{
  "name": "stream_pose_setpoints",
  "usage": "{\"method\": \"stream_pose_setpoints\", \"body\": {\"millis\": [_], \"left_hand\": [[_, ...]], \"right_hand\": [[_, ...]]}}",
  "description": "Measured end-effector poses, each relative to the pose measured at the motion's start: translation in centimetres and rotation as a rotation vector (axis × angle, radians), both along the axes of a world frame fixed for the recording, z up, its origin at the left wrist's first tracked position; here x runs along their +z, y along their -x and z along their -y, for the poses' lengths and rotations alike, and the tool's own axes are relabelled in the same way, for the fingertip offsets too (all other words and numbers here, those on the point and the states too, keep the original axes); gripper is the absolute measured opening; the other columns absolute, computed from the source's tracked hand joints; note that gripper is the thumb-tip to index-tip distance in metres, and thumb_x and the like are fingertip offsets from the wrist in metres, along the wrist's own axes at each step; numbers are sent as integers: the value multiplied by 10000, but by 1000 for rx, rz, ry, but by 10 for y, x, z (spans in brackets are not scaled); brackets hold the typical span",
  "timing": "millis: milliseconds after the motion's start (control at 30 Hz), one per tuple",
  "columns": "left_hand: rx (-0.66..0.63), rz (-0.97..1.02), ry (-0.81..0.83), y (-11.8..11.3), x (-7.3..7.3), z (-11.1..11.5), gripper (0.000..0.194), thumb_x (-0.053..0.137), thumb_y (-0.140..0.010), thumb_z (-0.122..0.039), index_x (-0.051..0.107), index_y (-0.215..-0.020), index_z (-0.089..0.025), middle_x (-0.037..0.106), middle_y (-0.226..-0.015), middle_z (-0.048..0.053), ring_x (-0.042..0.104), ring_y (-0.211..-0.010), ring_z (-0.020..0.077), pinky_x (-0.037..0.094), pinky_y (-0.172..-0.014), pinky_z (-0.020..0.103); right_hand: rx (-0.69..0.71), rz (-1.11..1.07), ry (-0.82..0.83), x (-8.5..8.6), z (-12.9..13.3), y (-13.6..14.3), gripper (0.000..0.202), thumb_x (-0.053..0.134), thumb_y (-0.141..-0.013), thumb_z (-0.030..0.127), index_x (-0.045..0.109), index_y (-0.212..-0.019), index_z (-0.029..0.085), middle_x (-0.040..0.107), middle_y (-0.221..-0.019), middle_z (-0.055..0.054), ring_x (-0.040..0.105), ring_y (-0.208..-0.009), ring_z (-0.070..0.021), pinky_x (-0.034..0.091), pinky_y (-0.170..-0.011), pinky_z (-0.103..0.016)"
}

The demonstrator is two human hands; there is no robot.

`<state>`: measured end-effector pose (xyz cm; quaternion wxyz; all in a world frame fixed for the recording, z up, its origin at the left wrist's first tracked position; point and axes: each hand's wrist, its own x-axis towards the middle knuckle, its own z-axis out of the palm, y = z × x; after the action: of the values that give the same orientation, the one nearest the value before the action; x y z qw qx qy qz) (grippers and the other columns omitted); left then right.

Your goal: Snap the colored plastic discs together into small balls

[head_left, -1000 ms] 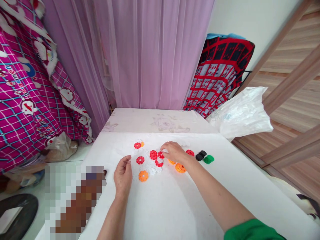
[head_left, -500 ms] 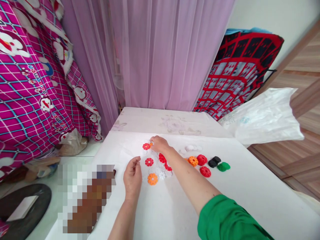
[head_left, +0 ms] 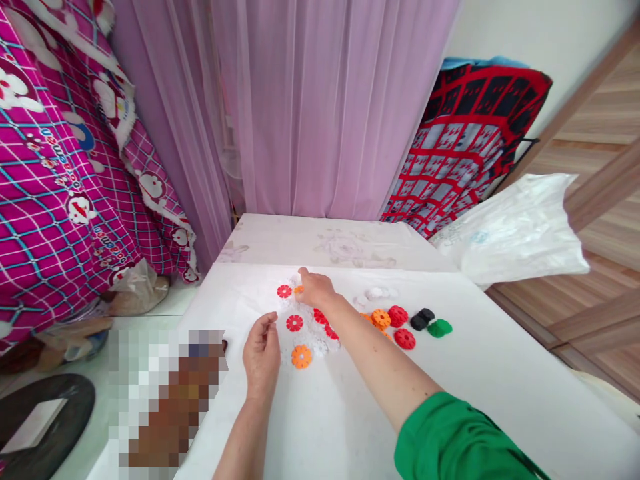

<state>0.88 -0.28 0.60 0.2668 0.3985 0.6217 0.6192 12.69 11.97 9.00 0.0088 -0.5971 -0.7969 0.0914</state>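
On the white table lie white notched discs (head_left: 316, 333) in a cluster, with a red disc (head_left: 295, 323) and an orange disc (head_left: 301, 357) among them. My right hand (head_left: 316, 289) reaches over the far part of the cluster, beside a small orange piece (head_left: 299, 290) and a far red disc (head_left: 284, 291); its thumb and index finger are apart. My left hand (head_left: 262, 343) hovers at the cluster's left side, fingers curled with the tips near the thumb; anything between them is too small to make out.
Further right lie orange discs (head_left: 381, 319), red discs (head_left: 405, 339), black discs (head_left: 423, 319) and green discs (head_left: 440, 328). White pieces (head_left: 381, 293) lie behind them. A white plastic bag (head_left: 520, 230) hangs at the table's right edge. Purple curtains (head_left: 320, 107) hang behind.
My right hand's thumb and index finger have spread apart beside the small orange piece. My left hand has hardly moved. The whole view has shifted slightly.
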Motion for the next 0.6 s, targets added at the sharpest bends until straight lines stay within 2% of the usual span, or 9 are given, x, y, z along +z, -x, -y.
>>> {"method": "stream_pose_setpoints", "body": {"millis": [67, 167, 333, 433, 600], "left_hand": [[5, 3, 0, 0, 1, 0, 271, 529, -786, -373, 649, -965, -209, 694, -1022, 60, 632, -976, 194, 471, -915, 346], [8, 1, 3, 0, 1, 0, 277, 532, -777, -377, 649, -966, -211, 697, -1010, 57, 635, -972, 197, 475, -908, 347], [-5, 1, 12, 0, 4, -1, 287, 533, -763, -384, 647, -961, -212, 698, -999, 54, 636, -940, 196, 474, -905, 358], [1, 8, 30, 0, 8, 0, 286, 532, -759, -387, 646, -957, -215, 698, -992, 50, 638, -890, 191, 487, -871, 355], [9, 5, 46, 1, 8, 0, 287, 536, -753, -385, 649, -958, -219, 699, -988, 42, 637, -896, 193, 486, -871, 355]], "right_hand": [[-31, -26, -11, 8, 5, -21, 616, 623, -714, 303, 438, -1289, 180, 685, -1058, -115, 640, -965, -249, 440, -750, -308], [-122, -117, 6, 17, 16, -68, 640, 613, -728, 310, 403, -1327, 219, 688, -1053, -51, 645, -916, -204, 427, -731, -277], [-199, -243, -24, 21, 36, -142, 649, 640, -717, 293, 415, -1323, 235, 673, -1055, -8, 618, -852, -157, 415, -721, -250], [-180, -238, -41, 20, 49, -161, 644, 646, -718, 287, 422, -1320, 239, 666, -1034, -7, 607, -861, -155, 416, -730, -249], [-151, -201, -33, 17, 67, -165, 646, 639, -723, 280, 423, -1330, 230, 651, -1071, -24, 598, -913, -167, 409, -771, -259]]}}
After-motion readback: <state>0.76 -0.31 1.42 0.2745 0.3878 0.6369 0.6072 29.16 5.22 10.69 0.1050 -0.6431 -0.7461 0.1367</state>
